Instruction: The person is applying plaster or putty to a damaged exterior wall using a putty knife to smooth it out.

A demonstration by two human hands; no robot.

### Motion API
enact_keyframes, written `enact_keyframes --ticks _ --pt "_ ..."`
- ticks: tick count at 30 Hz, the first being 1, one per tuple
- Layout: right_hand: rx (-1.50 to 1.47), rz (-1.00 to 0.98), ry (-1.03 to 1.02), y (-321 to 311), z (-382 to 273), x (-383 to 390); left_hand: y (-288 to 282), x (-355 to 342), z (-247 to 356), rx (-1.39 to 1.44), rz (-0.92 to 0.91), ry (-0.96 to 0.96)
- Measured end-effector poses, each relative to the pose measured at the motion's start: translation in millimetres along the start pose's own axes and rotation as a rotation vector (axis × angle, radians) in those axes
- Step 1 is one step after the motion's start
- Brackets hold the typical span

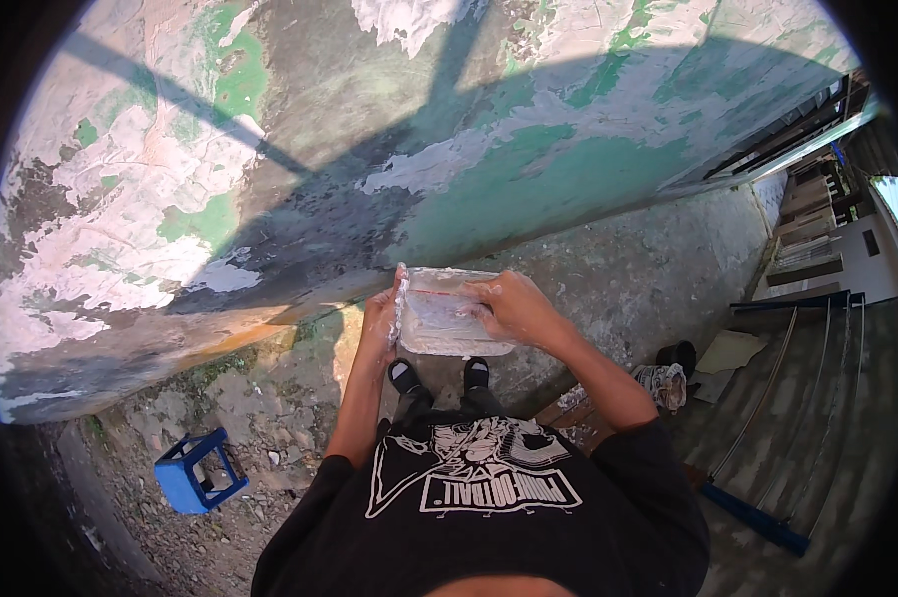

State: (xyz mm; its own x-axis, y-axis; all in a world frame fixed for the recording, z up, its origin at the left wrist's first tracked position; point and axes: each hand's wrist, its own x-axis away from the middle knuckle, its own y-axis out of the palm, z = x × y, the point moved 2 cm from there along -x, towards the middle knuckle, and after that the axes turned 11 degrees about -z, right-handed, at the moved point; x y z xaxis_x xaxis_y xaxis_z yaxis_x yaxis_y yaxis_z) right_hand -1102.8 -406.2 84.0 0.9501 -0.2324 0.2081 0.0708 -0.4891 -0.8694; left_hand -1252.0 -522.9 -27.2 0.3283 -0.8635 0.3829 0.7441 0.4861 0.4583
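Note:
A rectangular tray (pixel 439 340), pale and smeared with white paste, is held level at waist height above my feet. My left hand (pixel 379 318) grips its left end, where a paste-coated edge rises. My right hand (pixel 509 308) reaches over the right side with fingers curled inside, on a flat piece with a thin reddish line that I cannot clearly make out. In front of me is a wall (pixel 578 169) with peeling white and green paint, partly in shadow.
A blue plastic stool (pixel 195 453) stands on rubble at lower left. At right are a dark bucket (pixel 676 358), a splattered sack (pixel 658 388), a pale board (pixel 727 348) and a rack (pixel 787 398) with blue bars. The concrete ground (pixel 628 289) runs along the wall's foot.

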Motion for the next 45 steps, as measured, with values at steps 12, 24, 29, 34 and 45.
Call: enact_keyframes --ticks 12,24,29,34,45 --pt "0.04 0.194 -0.142 -4 -8 7 3 5 7 0.084 -0.062 -0.008" --pt "0.204 0.097 -0.117 11 -21 11 10 10 12 0.275 -0.206 -0.107" --pt "0.11 0.165 -0.094 6 -14 16 7 6 3 0.273 -0.148 -0.071" --pt "-0.193 0.333 -0.007 -12 -4 26 3 5 6 0.293 -0.126 -0.062" --pt "-1.867 0.695 -0.071 15 72 35 27 -6 5 0.233 -0.122 0.065"
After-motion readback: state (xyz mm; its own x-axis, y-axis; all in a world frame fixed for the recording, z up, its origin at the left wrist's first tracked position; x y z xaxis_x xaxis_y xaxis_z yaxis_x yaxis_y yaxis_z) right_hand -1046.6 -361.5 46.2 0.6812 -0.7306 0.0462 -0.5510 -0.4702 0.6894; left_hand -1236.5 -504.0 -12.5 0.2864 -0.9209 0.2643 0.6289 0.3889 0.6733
